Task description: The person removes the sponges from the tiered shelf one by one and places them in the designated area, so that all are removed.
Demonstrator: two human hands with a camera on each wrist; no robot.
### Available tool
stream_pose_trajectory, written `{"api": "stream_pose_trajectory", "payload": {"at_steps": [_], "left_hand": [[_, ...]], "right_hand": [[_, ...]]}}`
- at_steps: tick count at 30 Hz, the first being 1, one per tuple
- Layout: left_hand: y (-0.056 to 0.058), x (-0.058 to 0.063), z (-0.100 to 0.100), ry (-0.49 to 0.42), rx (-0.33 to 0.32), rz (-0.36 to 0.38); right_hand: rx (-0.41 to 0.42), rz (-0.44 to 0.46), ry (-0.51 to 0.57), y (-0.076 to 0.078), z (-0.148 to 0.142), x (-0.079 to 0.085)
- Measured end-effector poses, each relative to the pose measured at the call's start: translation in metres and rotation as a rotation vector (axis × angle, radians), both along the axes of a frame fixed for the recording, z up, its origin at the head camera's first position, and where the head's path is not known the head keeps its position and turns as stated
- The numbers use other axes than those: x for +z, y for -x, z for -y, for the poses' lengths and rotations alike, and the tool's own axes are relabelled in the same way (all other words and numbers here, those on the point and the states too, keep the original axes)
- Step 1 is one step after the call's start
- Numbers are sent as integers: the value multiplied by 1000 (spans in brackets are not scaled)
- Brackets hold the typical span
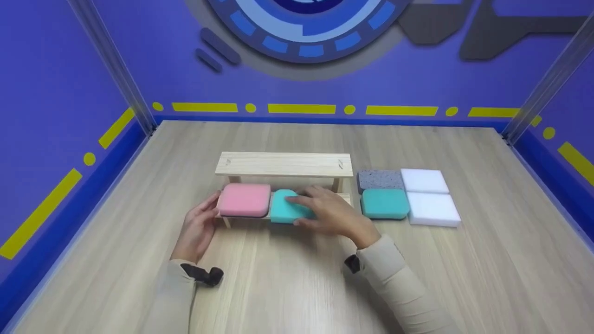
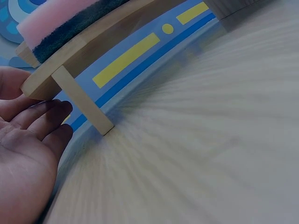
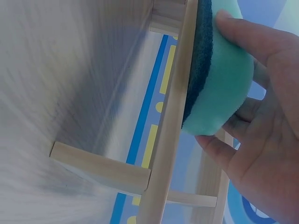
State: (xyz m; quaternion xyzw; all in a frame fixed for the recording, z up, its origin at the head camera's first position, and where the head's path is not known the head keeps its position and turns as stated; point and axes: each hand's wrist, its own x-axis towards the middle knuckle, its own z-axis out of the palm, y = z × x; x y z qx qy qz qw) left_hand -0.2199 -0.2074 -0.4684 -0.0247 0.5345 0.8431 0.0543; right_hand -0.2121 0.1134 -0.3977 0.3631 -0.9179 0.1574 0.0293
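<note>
Two-tier wooden rack stands on the desk; its upper board lies higher and farther off than the lower board. Hands well apart, one at each side of the work.

Left hand: at the left end of the rack, gripping the end of the lower board, thumb at the board's edge and fingers bent beneath it.

Right hand: clamped on a turquoise sponge, fingers curved about it, one fingertip on the top face. Sponge sits at the middle of the lower board, dark scouring layer facing down; its near edge reaches slightly past the board's near edge. Cannot tell whether it bears its full weight there.

Pink sponge: on the left part of the lower board, dark layer beneath, just beside the turquoise one.

Right of the rack, grouped on the desk: grey speckled sponge far left, teal sponge near left, far white block and near white block on the right.

Both sleeves beige, each with a black strap at the cuff. Blue wall behind, yellow markings along its lower part.
</note>
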Motion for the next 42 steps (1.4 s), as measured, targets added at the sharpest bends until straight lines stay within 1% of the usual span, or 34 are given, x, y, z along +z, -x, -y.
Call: {"api": "stream_pose_trajectory", "payload": {"at_steps": [11, 20, 27, 35, 42], "left_hand": [[2, 1, 0, -17, 12, -6], [3, 0, -2, -37, 3, -17], [2, 0, -2, -30, 6, -27], [1, -1, -1, -31, 11, -29], [0, -2, 0, -38, 6, -41]], "right_hand": [[8, -13, -36, -1, 0, 5], [-2, 16, -23, 1, -3, 3], [19, -2, -10, 2, -4, 1], [16, 17, -20, 2, -4, 2], [26, 9, -22, 1, -4, 3]]}}
